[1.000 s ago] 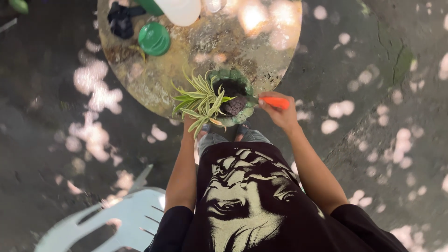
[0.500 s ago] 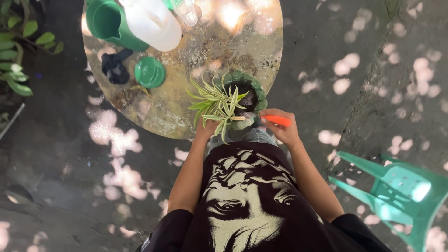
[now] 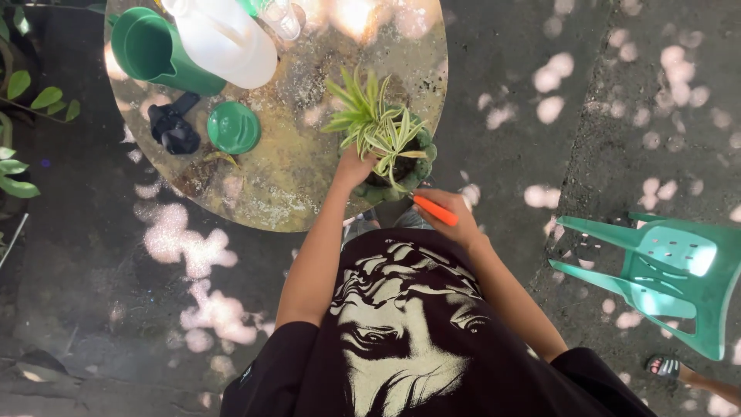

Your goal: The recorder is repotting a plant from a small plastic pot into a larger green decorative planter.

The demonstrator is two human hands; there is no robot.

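The plant pot [image 3: 413,166] — a small green one with a bumpy rim — sits at the near edge of the round, weathered table [image 3: 285,185], on the side closest to the person. A striped plant [image 3: 374,123] with narrow green-and-cream leaves rises from it, its leaves fanning out from the pot toward the far side of the table and toward the jug end. The left hand [image 3: 353,167] presses against the pot on its jug-facing side, fingers curled to the wall, just under the leaves; whether it truly clasps the pot or only steadies it cannot be told, since the leaves cover the fingers. The right hand [image 3: 448,216] is just on the near side of the pot, off the table edge, closed around an orange tool [image 3: 434,210]. The tool's long axis runs on a slant — its upper end points at the pot's base, its lower end runs back into the fist and away from the pot. Farther from the pot, across the table, lie a round green lid [image 3: 233,128] and a dark crumpled cloth [image 3: 173,129]; beyond them, at the table's far edge, stand a green jug [image 3: 154,50] and a white container [image 3: 228,38]. Well apart from the pot, on the ground past the right hand, a green plastic chair [image 3: 664,270] lies tipped over.
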